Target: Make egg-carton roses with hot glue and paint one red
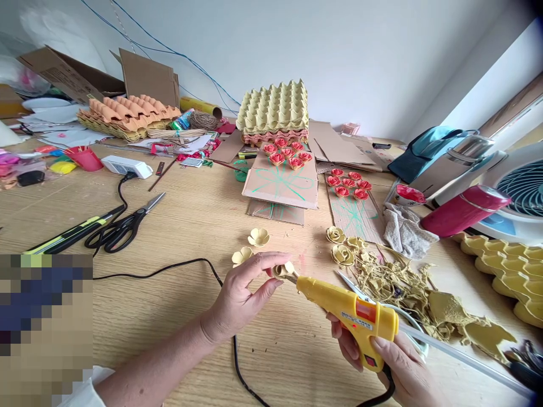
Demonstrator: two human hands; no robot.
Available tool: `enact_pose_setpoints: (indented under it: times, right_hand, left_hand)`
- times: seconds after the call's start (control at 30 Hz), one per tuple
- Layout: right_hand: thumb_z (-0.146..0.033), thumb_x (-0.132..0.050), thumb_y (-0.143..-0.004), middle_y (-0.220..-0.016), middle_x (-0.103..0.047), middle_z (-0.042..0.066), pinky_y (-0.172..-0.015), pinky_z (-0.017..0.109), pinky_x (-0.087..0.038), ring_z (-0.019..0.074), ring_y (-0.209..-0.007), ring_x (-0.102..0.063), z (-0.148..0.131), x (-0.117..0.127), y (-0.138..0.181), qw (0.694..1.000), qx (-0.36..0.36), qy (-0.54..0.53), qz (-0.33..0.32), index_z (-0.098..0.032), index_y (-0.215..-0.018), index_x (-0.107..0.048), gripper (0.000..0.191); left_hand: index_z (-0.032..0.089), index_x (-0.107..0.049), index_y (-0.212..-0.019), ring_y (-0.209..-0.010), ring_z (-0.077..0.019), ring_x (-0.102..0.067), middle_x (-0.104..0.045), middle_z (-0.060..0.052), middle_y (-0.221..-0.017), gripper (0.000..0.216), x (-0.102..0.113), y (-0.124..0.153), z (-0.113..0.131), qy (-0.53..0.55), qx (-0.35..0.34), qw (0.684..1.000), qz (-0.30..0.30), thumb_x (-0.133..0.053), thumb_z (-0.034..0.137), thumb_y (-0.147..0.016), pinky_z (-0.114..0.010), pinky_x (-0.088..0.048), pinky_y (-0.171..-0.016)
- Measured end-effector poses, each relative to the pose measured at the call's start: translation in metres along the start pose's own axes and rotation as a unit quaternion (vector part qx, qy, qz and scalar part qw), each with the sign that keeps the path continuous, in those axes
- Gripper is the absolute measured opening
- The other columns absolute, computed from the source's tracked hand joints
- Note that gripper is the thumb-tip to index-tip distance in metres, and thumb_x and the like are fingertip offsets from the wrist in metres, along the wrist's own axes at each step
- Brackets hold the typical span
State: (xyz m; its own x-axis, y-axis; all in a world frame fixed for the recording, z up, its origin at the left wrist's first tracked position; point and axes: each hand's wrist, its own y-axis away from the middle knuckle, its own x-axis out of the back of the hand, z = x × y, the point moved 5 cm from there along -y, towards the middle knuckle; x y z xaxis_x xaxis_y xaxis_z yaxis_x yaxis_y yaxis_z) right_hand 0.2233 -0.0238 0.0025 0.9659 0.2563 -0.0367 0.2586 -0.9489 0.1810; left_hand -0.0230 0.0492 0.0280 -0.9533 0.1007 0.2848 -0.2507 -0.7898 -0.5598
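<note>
My left hand (pixel 241 294) pinches a small curled yellow egg-carton flower piece (pixel 280 271) between thumb and fingers. In my right hand (pixel 401 359) is a yellow hot glue gun (pixel 335 299), its nozzle at the piece; a clear glue stick (pixel 462 359) juts from its back. Whether the nozzle touches the piece I cannot tell. Just beyond my left hand lie two open yellow flower cups, one (pixel 258 237) behind the other (pixel 242 256). Rolled yellow roses (pixel 341 255) sit past the gun, beside a heap of torn carton scraps (pixel 394 288).
Black scissors (pixel 127 226) and a utility knife (pixel 72 232) lie left, near a power strip (pixel 127 166). Red roses rest on painted cardboard (pixel 278 189) before stacked egg trays (pixel 274 107). At right stand a red flask (pixel 464 212) and a fan (pixel 521 183). The gun's cord (pixel 235 356) crosses the table.
</note>
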Motion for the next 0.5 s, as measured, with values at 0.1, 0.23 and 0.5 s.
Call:
enact_pose_setpoints:
  times: [0.1, 0.23, 0.5]
  right_hand:
    - [-0.076, -0.054, -0.092, -0.074, -0.064, 0.008, -0.067, 0.040, -0.046, 0.0236, -0.066, -0.053, 0.004, 0.002, 0.000, 1.000, 0.005, 0.004, -0.005, -0.020, -0.117, -0.074, 0.064]
    - [-0.070, -0.052, -0.096, -0.079, -0.066, 0.009, -0.069, 0.040, -0.047, 0.0234, -0.069, -0.054, 0.007, 0.003, 0.002, 1.000, 0.007, 0.021, -0.013, -0.019, -0.114, -0.075, 0.059]
    - [-0.072, -0.049, -0.098, -0.079, -0.058, 0.004, -0.061, 0.032, -0.040, 0.0190, -0.066, -0.048, -0.022, -0.011, -0.006, 0.987, 0.069, 0.145, -0.032, -0.023, -0.092, -0.071, 0.054]
  left_hand:
    - [0.023, -0.070, -0.132, -0.114, -0.0232, -0.072, -0.077, -0.011, -0.127, 0.033, 0.000, 0.002, -0.006, 0.027, 0.028, 0.999, 0.008, -0.069, 0.020, -0.099, -0.033, -0.058, -0.099]
    - [0.024, -0.071, -0.130, -0.114, -0.0227, -0.072, -0.077, -0.010, -0.127, 0.031, -0.001, 0.003, -0.009, 0.051, 0.054, 0.997, 0.013, -0.070, 0.021, -0.098, -0.031, -0.057, -0.099]
    - [0.021, -0.074, -0.119, -0.095, -0.0187, -0.071, -0.079, -0.008, -0.114, 0.023, 0.000, 0.002, -0.010, 0.023, 0.073, 0.997, 0.033, -0.069, 0.021, -0.097, -0.028, -0.057, -0.088]
